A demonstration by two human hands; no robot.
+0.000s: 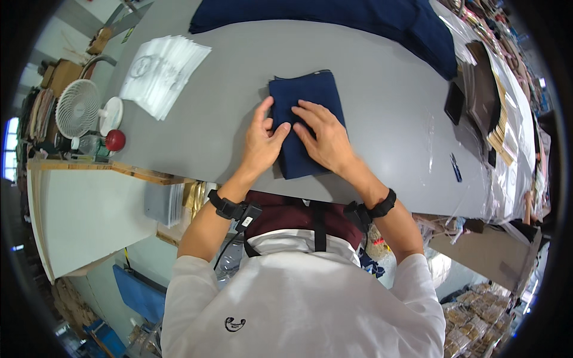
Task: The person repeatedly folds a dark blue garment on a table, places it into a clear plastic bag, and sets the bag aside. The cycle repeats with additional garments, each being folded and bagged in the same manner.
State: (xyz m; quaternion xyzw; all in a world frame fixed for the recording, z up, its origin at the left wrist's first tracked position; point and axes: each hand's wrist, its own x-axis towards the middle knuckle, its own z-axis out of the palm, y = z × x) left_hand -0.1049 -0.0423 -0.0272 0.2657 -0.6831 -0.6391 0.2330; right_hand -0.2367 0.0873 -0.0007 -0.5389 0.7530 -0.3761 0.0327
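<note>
A folded navy-blue cloth (309, 89) lies on the grey table (224, 89) straight in front of me. My left hand (264, 138) is at its left edge, thumb over the fabric and forefinger stretched along the side. Across the middle of the cloth rests my right hand (326, 136), palm down with the fingers spread. Neither hand grips the fabric. Both wrists carry black straps with small devices on them.
At the far edge lies a larger pile of navy cloth (322, 11). Clear plastic bags (163, 74) are fanned out at the left, near a white fan (79, 108) and a red apple-like object (115, 140). To the right are a phone (454, 103) and a pen (455, 168).
</note>
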